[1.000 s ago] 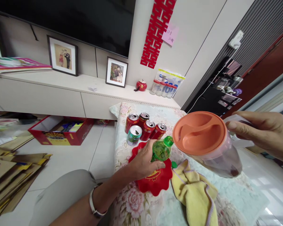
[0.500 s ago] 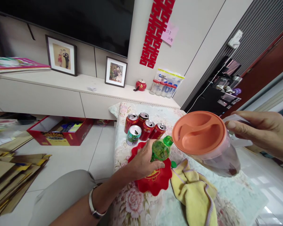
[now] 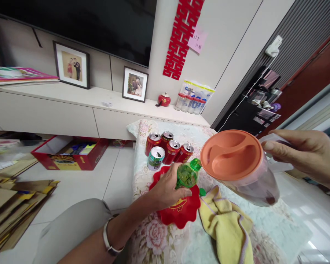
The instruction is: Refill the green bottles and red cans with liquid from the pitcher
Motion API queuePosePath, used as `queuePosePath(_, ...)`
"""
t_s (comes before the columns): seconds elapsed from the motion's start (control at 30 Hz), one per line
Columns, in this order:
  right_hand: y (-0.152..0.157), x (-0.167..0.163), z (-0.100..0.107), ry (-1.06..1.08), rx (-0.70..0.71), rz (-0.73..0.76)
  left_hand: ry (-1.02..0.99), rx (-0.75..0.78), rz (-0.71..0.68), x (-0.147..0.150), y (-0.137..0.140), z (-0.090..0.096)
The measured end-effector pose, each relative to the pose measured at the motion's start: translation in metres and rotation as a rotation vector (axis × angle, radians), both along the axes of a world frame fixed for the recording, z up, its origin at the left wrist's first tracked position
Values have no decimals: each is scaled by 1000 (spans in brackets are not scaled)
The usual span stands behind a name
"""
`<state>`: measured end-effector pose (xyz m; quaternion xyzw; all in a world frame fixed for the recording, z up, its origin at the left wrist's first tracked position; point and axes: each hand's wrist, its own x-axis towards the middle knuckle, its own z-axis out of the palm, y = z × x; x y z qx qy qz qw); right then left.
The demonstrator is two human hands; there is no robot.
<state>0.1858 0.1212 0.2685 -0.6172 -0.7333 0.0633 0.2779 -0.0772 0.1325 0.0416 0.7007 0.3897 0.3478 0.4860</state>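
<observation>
My left hand (image 3: 167, 189) is wrapped round a green plastic bottle (image 3: 187, 176), whose mouth is uncapped. Below the bottle lies a red wavy-edged tray (image 3: 178, 216). My right hand (image 3: 305, 154) grips the handle of a clear pitcher (image 3: 255, 190) with an orange lid (image 3: 231, 156). The pitcher is tilted, its lid edge beside the bottle's mouth, and a little dark liquid shows low inside it. Whether liquid passes between them I cannot tell. A green bottle cap (image 3: 202, 192) lies by the tray, close to a crumpled yellow cloth (image 3: 228, 227).
Several opened drink cans (image 3: 172, 151) stand behind the tray on the floral tablecloth (image 3: 155, 238). A red cardboard box (image 3: 71, 161) and flattened cardboard (image 3: 13, 205) lie on the floor at left. Framed photos (image 3: 135, 84) and jars (image 3: 189, 103) stand on the cabinet behind.
</observation>
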Motion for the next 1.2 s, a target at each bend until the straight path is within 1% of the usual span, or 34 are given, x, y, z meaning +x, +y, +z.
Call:
queuePosePath(0.1,0,1,0,19,-61,49,-6,3,3,0,0,-1)
queuePosePath(0.37,1,0,3,13,-49,45,-19,-9,-11,0,0,2)
queuePosePath(0.9,2,2,2,22,-47,92,-17,-13,-18,1,1,2)
queuePosePath(1.2,6,16,-5,15,-51,137,-8,-18,-11,0,0,2)
